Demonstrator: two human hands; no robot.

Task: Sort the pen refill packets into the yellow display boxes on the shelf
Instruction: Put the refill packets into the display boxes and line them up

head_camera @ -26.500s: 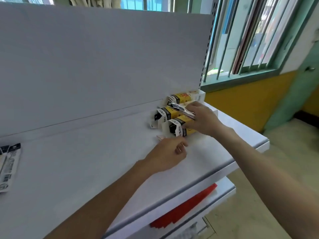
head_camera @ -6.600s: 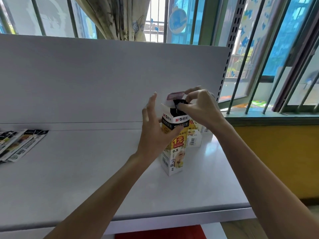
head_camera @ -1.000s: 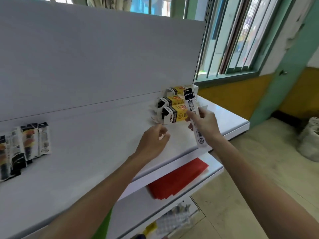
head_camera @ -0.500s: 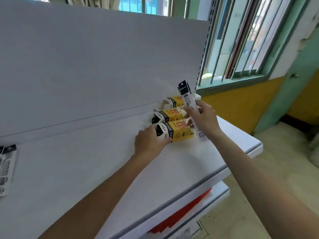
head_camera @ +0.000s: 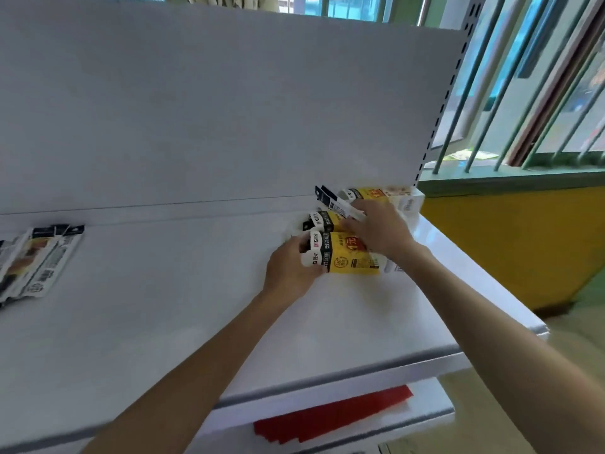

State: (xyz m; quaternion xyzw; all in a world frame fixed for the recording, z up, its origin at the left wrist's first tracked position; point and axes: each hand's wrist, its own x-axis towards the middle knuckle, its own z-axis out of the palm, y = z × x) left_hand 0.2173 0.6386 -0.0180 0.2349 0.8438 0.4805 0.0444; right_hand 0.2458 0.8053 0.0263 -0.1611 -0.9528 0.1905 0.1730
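Observation:
Three yellow display boxes lie on their sides at the back right of the white shelf (head_camera: 196, 322): a near box (head_camera: 347, 255), a middle box (head_camera: 322, 221) and a far box (head_camera: 379, 194). My left hand (head_camera: 288, 268) grips the open left end of the near box. My right hand (head_camera: 376, 227) holds a long pen refill packet (head_camera: 334, 201) with a black top, laid slantwise over the middle box. Several more refill packets (head_camera: 36, 260) lie at the shelf's far left.
The shelf's white back panel (head_camera: 229, 109) rises behind the boxes. A red sheet (head_camera: 330, 417) lies on the lower shelf. A barred window (head_camera: 523, 93) and a yellow wall (head_camera: 510, 244) are to the right.
My right hand has lowered the packet from upright to slanting over the middle box. My left hand has closed round the near box's end.

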